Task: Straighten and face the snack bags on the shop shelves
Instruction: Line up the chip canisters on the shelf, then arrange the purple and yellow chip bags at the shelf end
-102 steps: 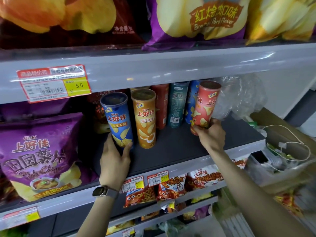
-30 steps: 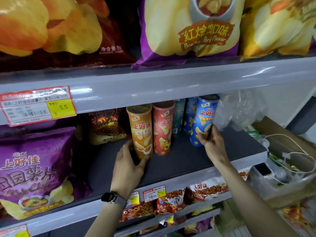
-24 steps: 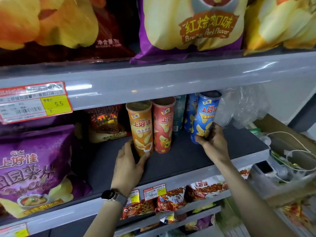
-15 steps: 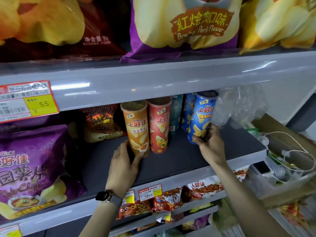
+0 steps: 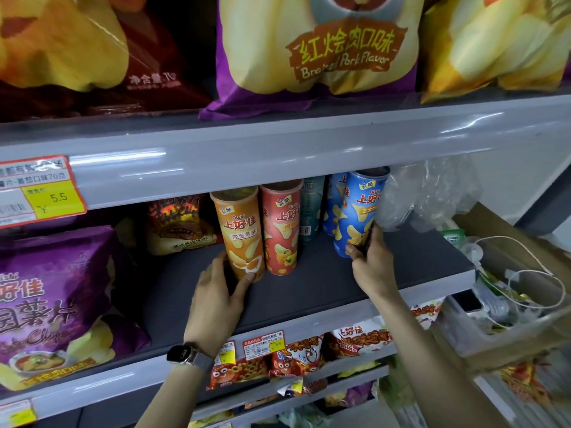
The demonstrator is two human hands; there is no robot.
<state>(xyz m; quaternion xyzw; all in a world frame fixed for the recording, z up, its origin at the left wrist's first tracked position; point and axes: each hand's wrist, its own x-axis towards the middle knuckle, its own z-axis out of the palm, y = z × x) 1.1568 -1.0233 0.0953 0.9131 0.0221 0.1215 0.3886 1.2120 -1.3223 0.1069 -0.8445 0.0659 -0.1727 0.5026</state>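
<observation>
- I count five snack canisters on the middle shelf (image 5: 324, 288): one orange canister (image 5: 242, 231), one red canister (image 5: 282, 230), one teal canister (image 5: 310, 208) behind them, and two blue ones.
- The front blue canister (image 5: 360, 211) tilts slightly to the right; the rear blue canister (image 5: 335, 202) stands partly hidden behind it.
- The orange and red canisters stand upright, touching each other, labels facing me.
- I count three large chip bags on the top shelf, the middle one a purple braised-pork bag (image 5: 315, 57).
- One purple chip bag (image 5: 52, 304) stands at the left of the middle shelf; one dark snack bag (image 5: 177, 225) leans behind it, just left of the orange canister.
- The shelf deck is dark grey with a pale grey front rail; a price tag (image 5: 40, 189) reading 5.5 sits on the upper rail.
- A cardboard box (image 5: 509, 304) holding a white cable stands right of the shelving.
- My left hand (image 5: 216, 301), with a watch (image 5: 185, 355) on the wrist, is half open, thumb and fingers cupped around the base of the orange canister.
- My right hand (image 5: 372, 264) is closed around the lower part of the front blue canister.
</observation>
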